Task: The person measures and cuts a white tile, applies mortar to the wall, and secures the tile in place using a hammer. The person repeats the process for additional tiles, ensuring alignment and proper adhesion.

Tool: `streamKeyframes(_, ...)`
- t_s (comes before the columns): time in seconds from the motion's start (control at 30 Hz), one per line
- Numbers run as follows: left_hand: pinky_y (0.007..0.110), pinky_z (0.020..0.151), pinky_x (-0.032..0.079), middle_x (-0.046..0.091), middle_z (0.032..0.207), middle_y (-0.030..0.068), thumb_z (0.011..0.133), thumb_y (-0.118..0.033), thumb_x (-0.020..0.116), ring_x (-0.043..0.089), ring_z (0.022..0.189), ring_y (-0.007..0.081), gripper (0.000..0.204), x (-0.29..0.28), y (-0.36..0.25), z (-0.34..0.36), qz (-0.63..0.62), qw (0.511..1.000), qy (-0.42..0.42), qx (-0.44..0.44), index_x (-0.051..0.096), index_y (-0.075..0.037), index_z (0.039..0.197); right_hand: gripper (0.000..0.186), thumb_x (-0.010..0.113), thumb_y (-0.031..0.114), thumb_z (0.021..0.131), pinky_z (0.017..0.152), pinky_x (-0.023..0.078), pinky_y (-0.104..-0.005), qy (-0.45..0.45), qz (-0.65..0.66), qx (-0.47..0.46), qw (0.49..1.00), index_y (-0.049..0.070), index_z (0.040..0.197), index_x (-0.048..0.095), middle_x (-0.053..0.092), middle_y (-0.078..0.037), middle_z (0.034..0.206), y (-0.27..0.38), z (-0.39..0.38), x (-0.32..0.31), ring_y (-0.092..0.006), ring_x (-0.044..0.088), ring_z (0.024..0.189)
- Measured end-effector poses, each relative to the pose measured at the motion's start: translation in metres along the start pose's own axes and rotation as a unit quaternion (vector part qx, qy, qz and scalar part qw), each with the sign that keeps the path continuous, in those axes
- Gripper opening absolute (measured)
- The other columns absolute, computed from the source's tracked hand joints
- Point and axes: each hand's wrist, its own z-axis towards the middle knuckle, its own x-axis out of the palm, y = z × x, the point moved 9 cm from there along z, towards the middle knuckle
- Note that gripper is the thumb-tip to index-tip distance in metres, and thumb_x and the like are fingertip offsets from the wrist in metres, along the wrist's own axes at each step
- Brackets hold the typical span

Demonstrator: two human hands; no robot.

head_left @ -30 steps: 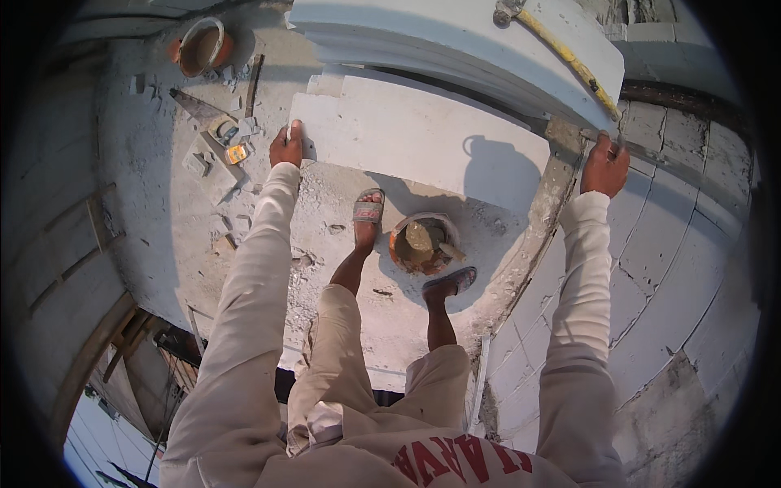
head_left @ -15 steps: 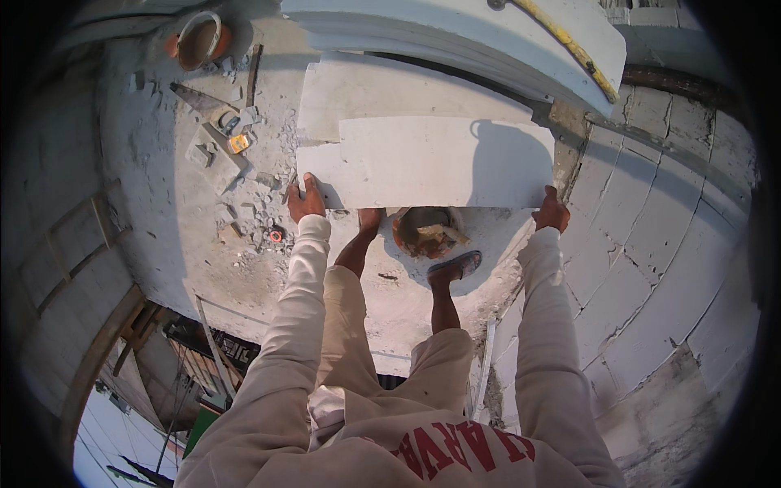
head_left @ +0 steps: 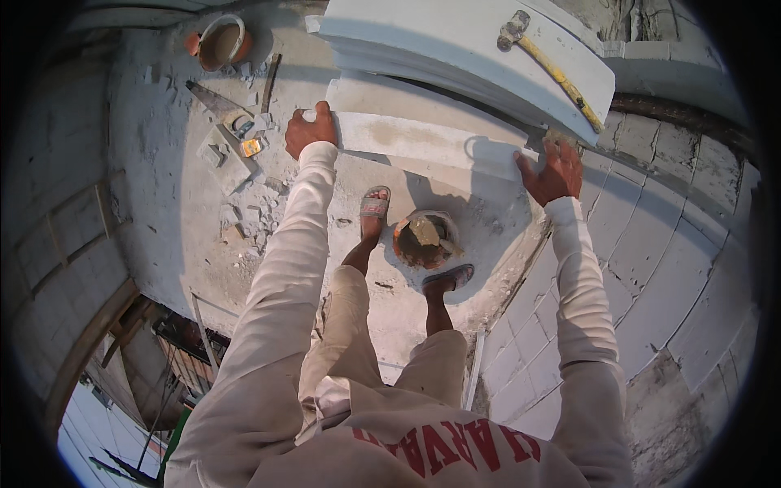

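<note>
Two hands on a white block (head_left: 415,140)! Left hand (head_left: 311,132) curls its fingers around the left end; right hand (head_left: 553,172), thumb and fingers spread wide, meets the right end. Far beyond, a yellow-handled hammer (head_left: 551,69) lies atop stacked blocks (head_left: 439,41).

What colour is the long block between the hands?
The block is white with a tan patch, best seen in the head view.

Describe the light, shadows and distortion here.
Head view: sunlight brightens the floor, while shadow darkens the right end of the front block and the ground beside the near bucket; head view: joints in the right wall bend, and black fills the corners; head view: the hammer looks fairly sharp.
</note>
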Motion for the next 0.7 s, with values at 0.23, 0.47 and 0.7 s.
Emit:
streamKeyframes(0.23,0.049,0.101,0.052,0.071,0.115,0.0297,0.079,-0.051,0.064,0.068,0.111,0.0445,0.07,-0.002,0.0,-0.013,-0.04,0.999,0.0,0.018,0.071,0.004,0.123,0.098,0.081,0.038,0.08,0.115,0.038,-0.0564,0.165,-0.03,-0.232,0.958,0.012,0.158,0.026,0.049,-0.02,0.147,0.151,-0.009,0.044,-0.0374,0.044,0.142)
streamKeyframes(0.47,0.045,0.1,0.053,0.073,0.115,0.0288,0.085,-0.067,0.068,0.069,0.112,0.0427,0.085,0.003,0.025,0.006,-0.083,0.992,0.054,0.079,0.068,0.006,0.128,0.071,0.075,0.013,0.07,0.088,0.057,-0.0484,0.242,0.068,-0.191,0.949,0.003,0.133,0.045,0.06,-0.02,0.122,0.16,-0.043,0.032,-0.0394,0.068,0.105)
streamKeyframes(0.7,0.035,0.076,0.057,0.076,0.09,0.0192,0.103,-0.039,0.063,0.074,0.078,0.0235,0.05,-0.02,0.059,-0.082,-0.386,0.872,0.296,-0.047,0.074,0.008,0.089,0.074,0.082,0.026,0.066,0.089,0.058,-0.048,0.284,0.227,-0.019,0.931,0.0,0.127,0.049,0.067,-0.025,0.113,0.071,-0.215,-0.007,-0.0419,0.07,0.1)
